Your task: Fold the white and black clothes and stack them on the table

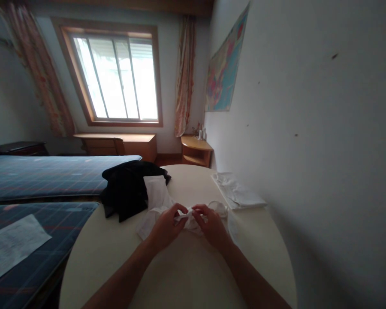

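Note:
Both hands meet over the middle of a round cream table [196, 274]. Between them is a thin, crumpled white cloth [193, 226], spread out to either side, with a curved band-like part at its right. My left hand [167, 225] pinches it with thumb and fingers. Close beside, my right hand [211, 225] pinches the same cloth, fingertips almost touching the left ones. The cloth's exact kind is unclear. A flat white piece [156, 189] reaches from behind the left hand onto a black garment [127, 186] heaped at the table's left edge.
At the table's right edge, near the wall, lies a flat white bundle [239, 193], perhaps in plastic. Blue plaid mattresses [58, 174] stand to the left, one bearing a printed sheet [16, 244]. Farther back are a low desk [128, 139] and a corner shelf [196, 146].

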Demonstrator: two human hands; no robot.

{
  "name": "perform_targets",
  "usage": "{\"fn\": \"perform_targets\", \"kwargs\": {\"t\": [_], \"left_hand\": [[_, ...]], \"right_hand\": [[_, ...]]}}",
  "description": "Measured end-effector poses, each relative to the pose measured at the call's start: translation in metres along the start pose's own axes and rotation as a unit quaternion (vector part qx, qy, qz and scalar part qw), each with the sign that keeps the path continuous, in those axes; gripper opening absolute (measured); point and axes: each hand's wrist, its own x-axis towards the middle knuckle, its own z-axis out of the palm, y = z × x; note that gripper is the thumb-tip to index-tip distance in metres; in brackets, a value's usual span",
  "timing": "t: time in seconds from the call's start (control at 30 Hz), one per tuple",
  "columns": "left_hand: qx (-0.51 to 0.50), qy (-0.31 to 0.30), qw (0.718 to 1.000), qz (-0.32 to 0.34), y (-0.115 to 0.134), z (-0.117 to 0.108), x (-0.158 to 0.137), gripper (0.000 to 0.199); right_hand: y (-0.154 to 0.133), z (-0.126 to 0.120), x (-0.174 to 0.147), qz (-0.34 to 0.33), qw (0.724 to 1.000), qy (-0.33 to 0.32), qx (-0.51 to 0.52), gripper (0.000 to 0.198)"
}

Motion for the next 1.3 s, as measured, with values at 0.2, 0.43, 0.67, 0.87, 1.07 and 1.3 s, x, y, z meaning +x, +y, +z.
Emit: {"fn": "perform_targets", "kwargs": {"t": [0.2, 0.43, 0.67, 0.87, 1.07, 1.3], "left_hand": [[0.021, -0.001, 0.999, 0.039, 0.005, -0.006, 0.001, 0.027], [0.054, 0.012, 0.998, 0.026, 0.004, -0.006, 0.002, 0.018], [-0.046, 0.166, 0.981, -0.087, -0.018, -0.024, 0.016, 0.037], [-0.167, 0.243, 0.937, -0.186, -0.038, -0.043, 0.025, 0.052], [-0.189, 0.216, 0.936, -0.204, -0.051, -0.039, 0.025, 0.06], [0.123, -0.027, 0.981, -0.15, -0.044, -0.018, 0.009, 0.062]], "right_hand": [[0.0, 0.002, -0.004, -0.008, 0.997, 0.016, 0.07, 0.025], [0.003, -0.011, -0.002, -0.076, 0.997, 0.01, 0.006, 0.023], [0.056, -0.063, 0.009, 0.039, 0.992, 0.052, -0.111, 0.046], [0.064, -0.066, 0.008, 0.081, 0.991, -0.079, -0.078, 0.024], [0.071, -0.059, 0.009, 0.11, 0.993, -0.019, -0.025, 0.028], [0.064, -0.054, 0.002, 0.075, 0.987, -0.139, -0.014, 0.051]]}}
